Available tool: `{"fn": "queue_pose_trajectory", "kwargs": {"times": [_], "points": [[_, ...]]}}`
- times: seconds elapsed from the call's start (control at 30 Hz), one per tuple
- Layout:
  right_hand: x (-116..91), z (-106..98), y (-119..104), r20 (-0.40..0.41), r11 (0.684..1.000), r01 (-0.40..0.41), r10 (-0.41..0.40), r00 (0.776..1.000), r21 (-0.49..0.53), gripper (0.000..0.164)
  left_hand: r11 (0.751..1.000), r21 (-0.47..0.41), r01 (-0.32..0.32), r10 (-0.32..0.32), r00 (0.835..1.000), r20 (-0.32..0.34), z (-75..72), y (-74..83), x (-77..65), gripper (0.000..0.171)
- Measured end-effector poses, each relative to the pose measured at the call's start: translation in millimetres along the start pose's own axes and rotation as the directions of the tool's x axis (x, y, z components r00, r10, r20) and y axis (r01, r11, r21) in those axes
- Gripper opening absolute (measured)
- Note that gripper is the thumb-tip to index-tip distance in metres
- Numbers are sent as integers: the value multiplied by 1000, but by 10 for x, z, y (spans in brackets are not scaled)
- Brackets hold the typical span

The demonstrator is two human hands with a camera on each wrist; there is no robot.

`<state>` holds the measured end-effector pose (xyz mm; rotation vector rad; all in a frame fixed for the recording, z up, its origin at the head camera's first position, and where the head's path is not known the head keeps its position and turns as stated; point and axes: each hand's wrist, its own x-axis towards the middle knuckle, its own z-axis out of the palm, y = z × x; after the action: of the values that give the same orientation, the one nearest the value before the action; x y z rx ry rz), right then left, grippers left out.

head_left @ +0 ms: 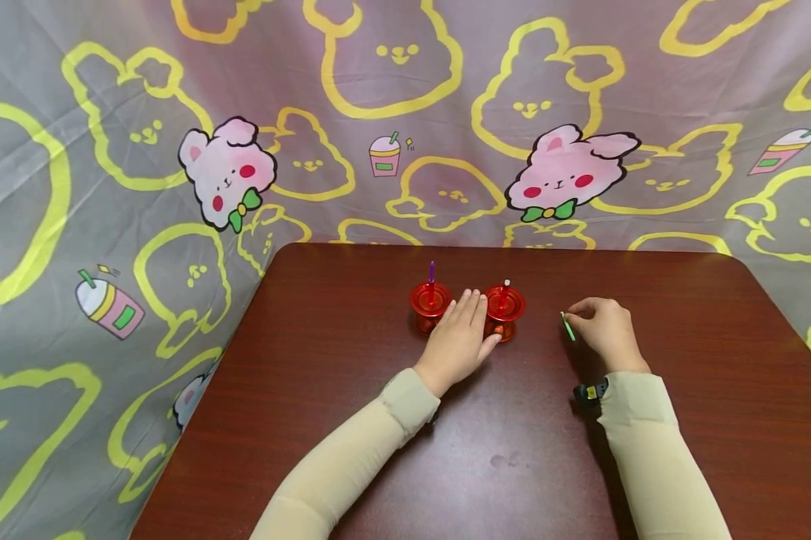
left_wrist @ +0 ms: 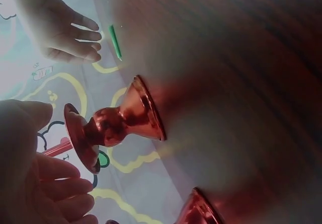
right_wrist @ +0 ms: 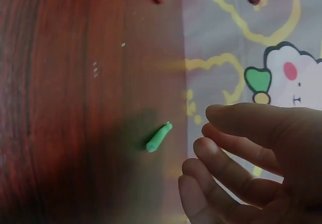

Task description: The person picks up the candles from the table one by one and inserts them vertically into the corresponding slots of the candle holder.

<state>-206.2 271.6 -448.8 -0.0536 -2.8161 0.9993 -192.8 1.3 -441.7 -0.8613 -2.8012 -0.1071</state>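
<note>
Two shiny red candle holders stand side by side at the far middle of the table. A thin purple candle (head_left: 432, 271) rises from the left holder (head_left: 422, 301); a slim red stick with a white tip (head_left: 506, 284) rises from the right holder (head_left: 513, 306). My left hand (head_left: 455, 339) reaches between them, fingers extended. In the left wrist view its fingers are beside the stick and rim of one holder (left_wrist: 108, 127). A small green candle (right_wrist: 159, 137) lies on the table. My right hand (right_wrist: 251, 158) hovers close by it, fingers loosely bent, with a gap to the candle.
The dark brown wooden table (head_left: 351, 375) has rounded far corners. A grey-pink curtain (head_left: 446, 135) with yellow outlined animals hangs right behind its back edge and along the left side. Small pale specks (right_wrist: 95, 69) dot the tabletop in the right wrist view.
</note>
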Motion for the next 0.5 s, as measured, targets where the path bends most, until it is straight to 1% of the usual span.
{"fn": "queue_pose_trajectory", "kwargs": {"times": [0.27,0.5], "points": [[81,22,64,69,997,-70,72,995,-38,28,1000,-2,0,0,1000,22,58,19,27,66],[150,73,87,86,993,-97,102,991,-68,29,1000,17,5,-6,1000,19,70,20,17,67]]}}
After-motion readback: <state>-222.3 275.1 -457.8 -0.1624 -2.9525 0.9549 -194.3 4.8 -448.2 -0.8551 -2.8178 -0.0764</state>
